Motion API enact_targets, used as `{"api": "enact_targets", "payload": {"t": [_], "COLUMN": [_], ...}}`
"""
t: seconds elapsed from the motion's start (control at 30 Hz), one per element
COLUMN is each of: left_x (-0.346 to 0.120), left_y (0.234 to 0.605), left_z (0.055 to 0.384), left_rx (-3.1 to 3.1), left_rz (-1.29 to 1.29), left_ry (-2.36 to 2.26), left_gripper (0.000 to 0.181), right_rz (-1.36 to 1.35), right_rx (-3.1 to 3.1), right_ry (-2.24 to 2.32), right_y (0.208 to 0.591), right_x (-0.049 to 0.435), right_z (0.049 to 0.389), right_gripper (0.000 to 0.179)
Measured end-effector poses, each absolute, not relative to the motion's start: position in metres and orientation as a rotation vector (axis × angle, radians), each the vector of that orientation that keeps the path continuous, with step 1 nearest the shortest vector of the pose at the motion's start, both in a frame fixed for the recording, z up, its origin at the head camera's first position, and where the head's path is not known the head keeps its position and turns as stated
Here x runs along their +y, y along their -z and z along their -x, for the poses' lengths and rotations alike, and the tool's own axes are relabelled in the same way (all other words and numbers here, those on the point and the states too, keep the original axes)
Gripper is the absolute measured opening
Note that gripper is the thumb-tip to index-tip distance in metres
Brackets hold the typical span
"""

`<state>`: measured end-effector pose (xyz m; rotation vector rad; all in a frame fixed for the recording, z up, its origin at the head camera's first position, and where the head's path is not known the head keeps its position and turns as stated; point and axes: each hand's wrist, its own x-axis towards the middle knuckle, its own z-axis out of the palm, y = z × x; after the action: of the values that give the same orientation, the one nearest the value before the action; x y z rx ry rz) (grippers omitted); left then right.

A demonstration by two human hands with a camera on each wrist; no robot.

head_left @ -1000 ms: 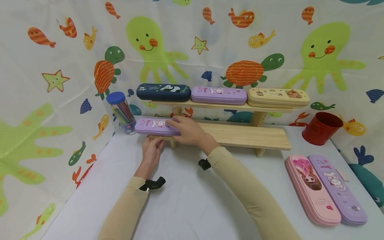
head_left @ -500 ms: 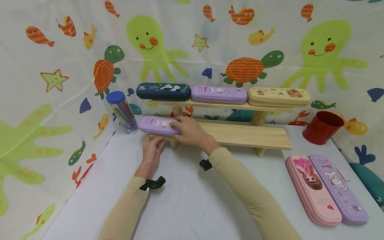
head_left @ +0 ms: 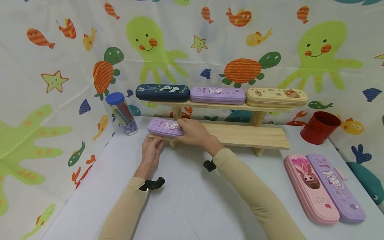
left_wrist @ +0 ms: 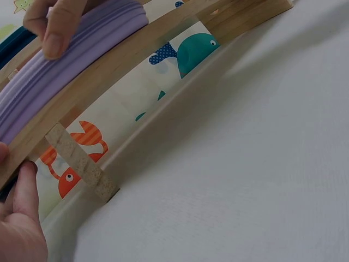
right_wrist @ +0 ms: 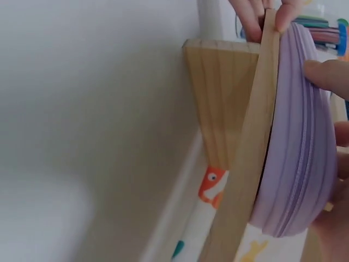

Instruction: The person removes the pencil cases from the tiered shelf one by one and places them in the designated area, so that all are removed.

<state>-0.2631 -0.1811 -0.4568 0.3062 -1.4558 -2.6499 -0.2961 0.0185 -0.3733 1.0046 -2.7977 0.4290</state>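
Observation:
A purple pencil case (head_left: 165, 128) lies at the left end of the lower board of a two-tier wooden shelf (head_left: 246, 134). My right hand (head_left: 193, 132) grips the case around its right part, thumb on the front side, as the right wrist view shows up close. With my left hand (head_left: 151, 150) I pinch the left end of that lower board, thumb at its front edge and fingers beneath, seen also in the left wrist view. The zipped side of the case (right_wrist: 294, 136) faces out, flat along the board. Part of its lid is hidden behind my right hand.
On the upper board sit a navy panda pencil case (head_left: 162, 92), another purple one (head_left: 217, 95) and a cream one (head_left: 276, 97). A pen tub with a blue lid (head_left: 121, 113) stands left, a red bucket (head_left: 319, 128) right. Pink (head_left: 312, 190) and purple (head_left: 337, 190) cases lie at front right.
My right hand has slid the purple pencil case rightward along the lower board, so its left end now lines up with the board's end. My left hand has stayed at the board's corner.

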Motion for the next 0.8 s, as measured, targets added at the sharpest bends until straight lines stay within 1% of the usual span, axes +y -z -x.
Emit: {"api": "enact_targets", "payload": {"t": [0.1, 0.17, 0.37, 0.43, 0.57, 0.8], "left_x": [-0.181, -0.182, -0.181, -0.180, -0.180, -0.183], "left_y": [0.457, 0.457, 0.456, 0.455, 0.456, 0.456], "left_z": [0.263, 0.264, 0.265, 0.265, 0.264, 0.263], "left_rx": [-1.449, -1.430, -1.392, -1.392, -1.412, -1.457], "left_rz": [-0.305, -0.299, -0.295, -0.290, -0.296, -0.295], "left_ry": [2.661, 2.669, 2.684, 2.686, 2.671, 2.650], "left_gripper": [0.059, 0.060, 0.059, 0.060, 0.060, 0.062], "right_rz": [-0.986, -0.990, -0.991, -0.988, -0.991, -0.978], "right_rx": [-2.821, -2.833, -2.960, -3.005, -3.049, -3.074], "right_ry": [-0.414, -0.382, -0.287, -0.272, -0.244, -0.207], "right_y": [0.370, 0.369, 0.361, 0.357, 0.352, 0.345], "right_x": [0.025, 0.030, 0.047, 0.052, 0.060, 0.074], "right_z": [0.293, 0.291, 0.284, 0.281, 0.276, 0.265], "right_gripper": [0.040, 0.043, 0.068, 0.073, 0.076, 0.076]}}
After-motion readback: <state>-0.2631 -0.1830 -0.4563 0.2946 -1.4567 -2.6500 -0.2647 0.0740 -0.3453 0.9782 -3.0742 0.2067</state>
